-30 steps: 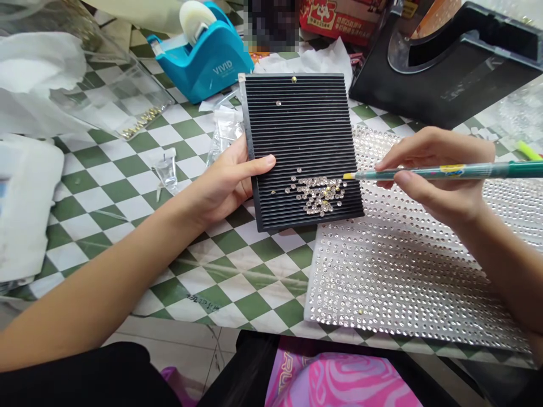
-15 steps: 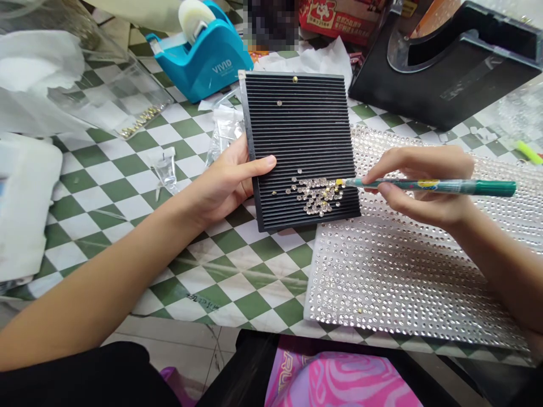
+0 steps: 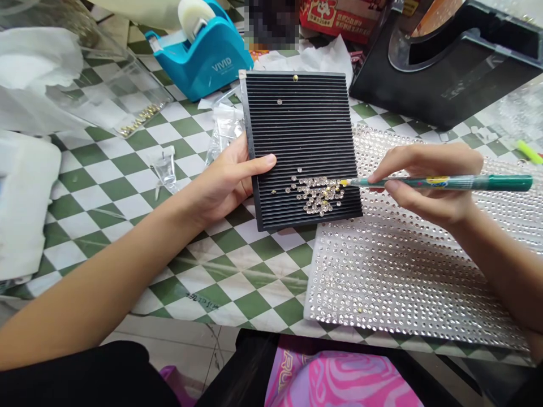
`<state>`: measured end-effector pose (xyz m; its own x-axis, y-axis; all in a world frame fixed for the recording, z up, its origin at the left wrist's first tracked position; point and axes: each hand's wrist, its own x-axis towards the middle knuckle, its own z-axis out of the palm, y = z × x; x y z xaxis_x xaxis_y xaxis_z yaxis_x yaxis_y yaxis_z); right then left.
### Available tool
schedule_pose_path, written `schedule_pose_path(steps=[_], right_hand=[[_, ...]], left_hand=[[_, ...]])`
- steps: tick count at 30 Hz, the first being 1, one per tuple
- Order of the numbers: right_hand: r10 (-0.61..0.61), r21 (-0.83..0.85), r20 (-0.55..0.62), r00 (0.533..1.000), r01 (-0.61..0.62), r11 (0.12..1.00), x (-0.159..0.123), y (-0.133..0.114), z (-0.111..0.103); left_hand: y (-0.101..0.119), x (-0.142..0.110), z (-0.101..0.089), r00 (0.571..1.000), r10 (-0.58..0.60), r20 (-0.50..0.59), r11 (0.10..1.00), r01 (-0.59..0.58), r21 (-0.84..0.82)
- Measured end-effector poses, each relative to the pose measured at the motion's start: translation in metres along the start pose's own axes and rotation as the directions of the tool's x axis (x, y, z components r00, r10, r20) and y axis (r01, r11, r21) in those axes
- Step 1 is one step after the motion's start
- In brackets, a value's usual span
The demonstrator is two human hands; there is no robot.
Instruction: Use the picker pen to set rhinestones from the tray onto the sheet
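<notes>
My left hand (image 3: 227, 183) grips the left edge of a black ridged tray (image 3: 303, 130), thumb lying on top of it. A cluster of small clear rhinestones (image 3: 317, 193) sits near the tray's lower right. In my right hand (image 3: 428, 181) I pinch a green pen-like tool (image 3: 445, 182); its yellow tip touches the right side of the cluster. Under that hand lies a white sheet (image 3: 394, 277) covered in rows of stuck rhinestones.
A blue tape dispenser (image 3: 203, 48) stands behind the tray on the green-and-white checked table (image 3: 127, 186). A large black dispenser (image 3: 449, 56) is at the back right. Clear plastic bags (image 3: 106, 96), a small glue tube (image 3: 165, 169) and white paper lie at the left.
The pen tip moved left into the rhinestone cluster, then drew back slightly right to its edge. My left hand and the tray stayed put.
</notes>
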<state>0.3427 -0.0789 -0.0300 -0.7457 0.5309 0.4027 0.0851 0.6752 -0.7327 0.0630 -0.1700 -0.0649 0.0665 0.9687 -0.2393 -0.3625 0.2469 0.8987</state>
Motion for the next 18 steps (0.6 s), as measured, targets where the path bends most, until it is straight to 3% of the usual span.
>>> schedule_pose_path(steps=[18], right_hand=[[0.024, 0.027, 0.009, 1.0, -0.024, 0.999, -0.0009, -0.0002, 0.0007]], left_hand=[[-0.0021, 0.0008, -0.0007, 1.0, 0.006, -0.002, 1.0, -0.006, 0.003]])
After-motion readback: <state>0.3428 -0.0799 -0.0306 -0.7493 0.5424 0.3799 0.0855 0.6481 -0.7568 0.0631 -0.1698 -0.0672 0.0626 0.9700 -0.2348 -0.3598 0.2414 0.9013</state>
